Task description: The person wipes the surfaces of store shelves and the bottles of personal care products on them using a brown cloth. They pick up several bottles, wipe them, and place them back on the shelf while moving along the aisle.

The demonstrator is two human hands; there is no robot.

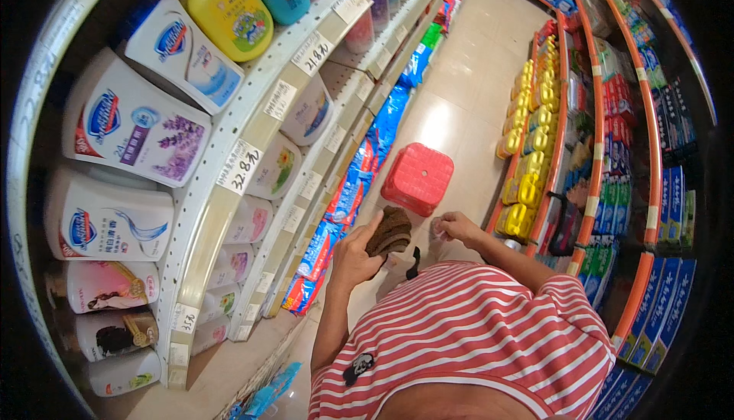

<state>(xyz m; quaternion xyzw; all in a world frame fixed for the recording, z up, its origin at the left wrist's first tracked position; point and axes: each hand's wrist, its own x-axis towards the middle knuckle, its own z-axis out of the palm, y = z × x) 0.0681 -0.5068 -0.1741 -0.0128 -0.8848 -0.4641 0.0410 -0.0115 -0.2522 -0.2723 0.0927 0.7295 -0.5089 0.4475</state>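
My left hand [356, 255] is closed around a folded brown cloth [391, 230], held in front of my striped shirt. To its right, my right hand [450, 226] is raised with its fingers curled together; whether something small is between them cannot be told. A red plastic stool [421, 176] stands on the tiled floor just beyond both hands, apart from them. On the left shelf, white body wash bottles [137, 127] lie nearest, with a yellow bottle [232, 12] past them.
A white perforated shelf [212, 133] with price tags runs along the left, blue and red detergent bags [355, 179] below it. Orange-edged shelves [596, 104] line the right, with yellow oil-like jugs [524, 179] low down. The tiled aisle [470, 47] runs between them.
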